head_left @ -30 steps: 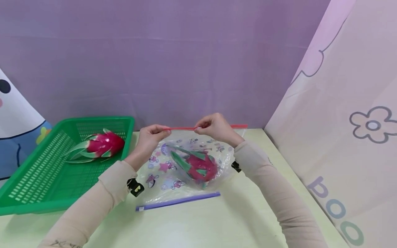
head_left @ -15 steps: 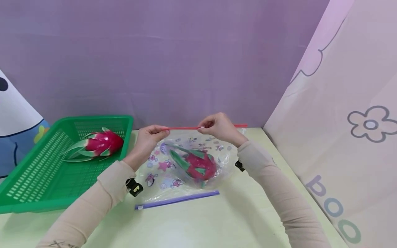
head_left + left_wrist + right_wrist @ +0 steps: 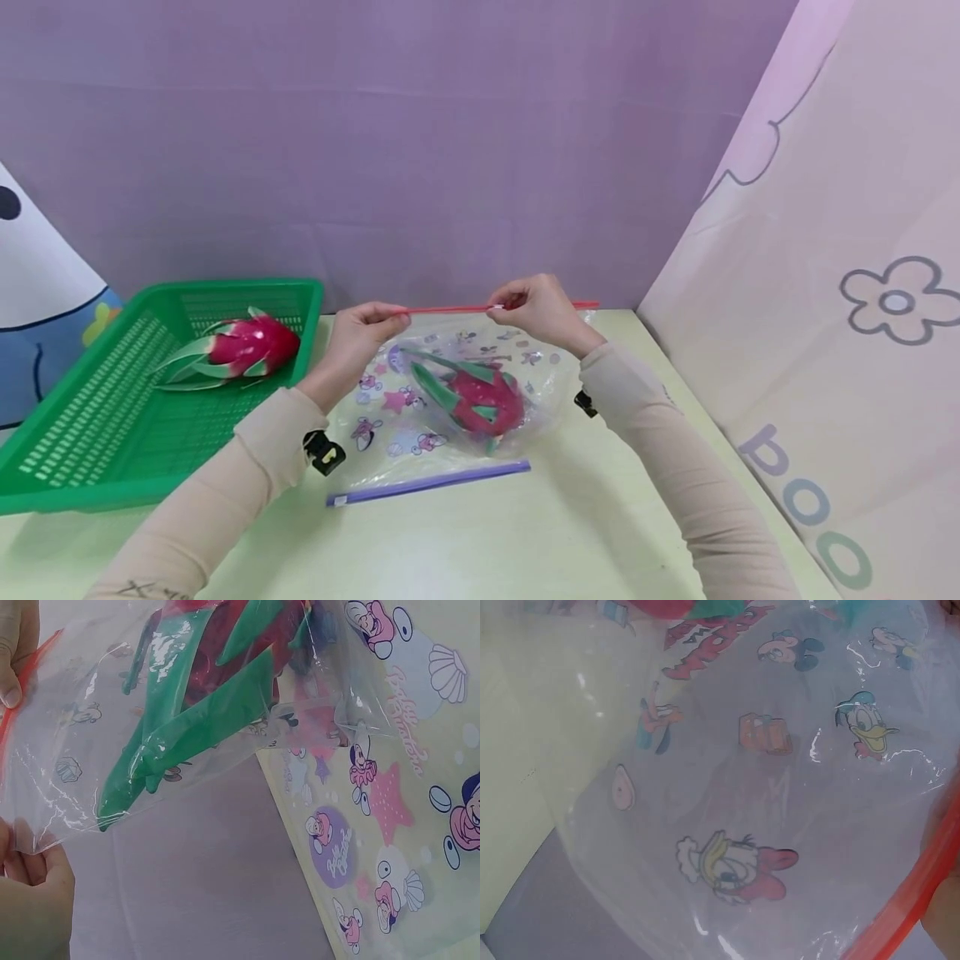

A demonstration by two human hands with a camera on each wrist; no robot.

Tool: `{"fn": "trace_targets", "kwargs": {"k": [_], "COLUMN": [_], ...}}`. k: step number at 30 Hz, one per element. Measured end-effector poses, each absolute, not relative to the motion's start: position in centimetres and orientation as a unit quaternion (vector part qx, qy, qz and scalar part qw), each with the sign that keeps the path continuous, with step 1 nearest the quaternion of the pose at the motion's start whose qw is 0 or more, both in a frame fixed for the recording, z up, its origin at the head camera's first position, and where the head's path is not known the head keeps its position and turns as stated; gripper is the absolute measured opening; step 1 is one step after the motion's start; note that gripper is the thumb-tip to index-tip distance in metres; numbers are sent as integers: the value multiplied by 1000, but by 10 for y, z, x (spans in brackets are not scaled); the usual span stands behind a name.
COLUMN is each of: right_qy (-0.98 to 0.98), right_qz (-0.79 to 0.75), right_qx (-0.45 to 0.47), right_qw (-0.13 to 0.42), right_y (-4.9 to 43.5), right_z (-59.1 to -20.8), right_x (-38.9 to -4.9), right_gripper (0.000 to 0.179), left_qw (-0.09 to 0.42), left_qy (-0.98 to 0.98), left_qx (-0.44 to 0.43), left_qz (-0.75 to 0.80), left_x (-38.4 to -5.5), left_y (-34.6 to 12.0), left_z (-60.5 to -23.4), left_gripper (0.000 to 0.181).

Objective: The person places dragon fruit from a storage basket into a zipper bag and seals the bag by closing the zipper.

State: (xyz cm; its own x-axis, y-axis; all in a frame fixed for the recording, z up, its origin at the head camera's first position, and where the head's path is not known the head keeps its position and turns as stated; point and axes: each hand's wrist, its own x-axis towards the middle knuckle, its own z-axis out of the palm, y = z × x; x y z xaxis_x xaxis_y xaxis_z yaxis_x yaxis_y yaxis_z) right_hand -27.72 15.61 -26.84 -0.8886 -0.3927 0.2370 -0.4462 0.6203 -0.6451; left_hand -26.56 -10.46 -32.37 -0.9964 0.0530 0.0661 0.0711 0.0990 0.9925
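Pale bench (image 3: 465, 542): left hand (image 3: 362, 333) pinches red zip (image 3: 450, 309), right hand (image 3: 542, 308) its slider (image 3: 497, 307). Sealing the bag (image 3: 765, 787) seems underway; next, likely, a rightward pull.

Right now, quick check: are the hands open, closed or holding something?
Left hand: closed, pinching the red zipper strip near its left end.
Right hand: closed, pinching the white slider on that strip.

The left hand (image 3: 356, 340) and the right hand (image 3: 542, 313) pinch the red strip (image 3: 450, 310) of a bag (image 3: 487, 342). Inside is a fruit (image 3: 489, 400). A second fruit (image 3: 258, 346) lies in a basket (image 3: 195, 433).
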Motion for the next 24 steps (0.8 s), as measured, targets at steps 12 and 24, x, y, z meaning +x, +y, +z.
{"fn": "trace_targets", "kwargs": {"k": [12,24], "right_qy": [-903,-906], "right_qz": [361,361], "right_qx": [228,216], "right_qw": [42,45], "right_y": [163,171], "right_z": [-267,-268], "right_x": [-277,-275], "right_gripper": [12,10], "left_qw": [0,4], "left_qy": [-744,-748], "left_qx": [-34,-39], "left_qz": [-667,-662], "left_x": [-265,-265], "left_y": [-106,-107], "left_z": [-321,-322], "left_gripper": [28,32]}}
